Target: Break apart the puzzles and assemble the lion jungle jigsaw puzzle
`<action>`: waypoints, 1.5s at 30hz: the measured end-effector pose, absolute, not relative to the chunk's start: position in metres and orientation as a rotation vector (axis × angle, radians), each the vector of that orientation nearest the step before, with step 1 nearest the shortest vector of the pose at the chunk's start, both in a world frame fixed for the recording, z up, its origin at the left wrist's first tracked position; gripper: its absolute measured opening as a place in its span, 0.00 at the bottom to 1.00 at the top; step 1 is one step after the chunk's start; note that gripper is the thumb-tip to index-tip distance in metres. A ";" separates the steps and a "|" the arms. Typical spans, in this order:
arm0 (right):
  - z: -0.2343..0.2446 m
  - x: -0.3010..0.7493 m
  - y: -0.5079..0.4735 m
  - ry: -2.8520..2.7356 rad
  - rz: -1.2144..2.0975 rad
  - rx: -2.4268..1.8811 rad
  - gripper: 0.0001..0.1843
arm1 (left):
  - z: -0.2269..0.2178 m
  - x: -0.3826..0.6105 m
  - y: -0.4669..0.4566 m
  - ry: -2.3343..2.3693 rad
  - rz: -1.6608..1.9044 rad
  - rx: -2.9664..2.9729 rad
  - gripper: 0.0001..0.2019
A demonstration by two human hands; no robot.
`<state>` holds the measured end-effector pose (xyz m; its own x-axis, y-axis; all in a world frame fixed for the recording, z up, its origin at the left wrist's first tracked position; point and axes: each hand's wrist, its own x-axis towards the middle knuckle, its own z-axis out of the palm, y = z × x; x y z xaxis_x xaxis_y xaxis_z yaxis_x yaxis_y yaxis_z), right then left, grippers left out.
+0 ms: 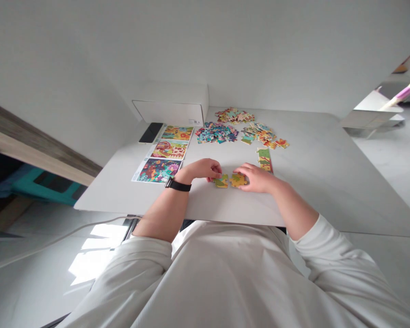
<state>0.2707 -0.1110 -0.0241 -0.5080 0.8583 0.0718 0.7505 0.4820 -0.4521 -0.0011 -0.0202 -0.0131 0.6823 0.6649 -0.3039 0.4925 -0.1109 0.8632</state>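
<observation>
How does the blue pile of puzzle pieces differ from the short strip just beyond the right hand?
The blue pile is loose, jumbled pieces; the strip looks joined into one flat row. The blue pile is blue and teal; the strip is green and orange. The blue pile lies farther back, near the white box; the strip lies by the right hand. Both rest on the white table.

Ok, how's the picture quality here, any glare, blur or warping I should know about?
Head view: soft, even light on the table, no glare; the only blown-out spot is the sun patch on the floor. Same view: the wide lens splays the table edges. The left hand and right hand look sharp, no motion blur; the far puzzle piles are too small for detail.
</observation>
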 end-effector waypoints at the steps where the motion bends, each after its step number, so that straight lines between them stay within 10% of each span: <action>1: -0.024 0.271 -0.111 -2.438 0.547 -1.354 0.31 | -0.013 0.000 -0.021 0.928 0.202 1.767 0.12; 24: -0.024 0.272 -0.111 -2.476 0.638 -1.338 0.20 | -0.016 0.010 -0.035 1.007 0.178 2.076 0.05; 34: -0.017 0.263 -0.114 -2.516 0.632 -1.385 0.20 | -0.012 0.003 -0.037 0.541 0.123 2.387 0.26; 45: -0.013 0.256 -0.119 -2.568 0.553 -1.460 0.18 | -0.013 0.004 -0.040 0.558 0.147 2.492 0.23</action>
<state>0.2555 -0.1187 -0.0126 -0.5211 0.8512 -0.0620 0.8013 0.4629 -0.3791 0.0037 -0.0396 -0.0135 0.9066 0.4215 -0.0179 0.3584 -0.7471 0.5599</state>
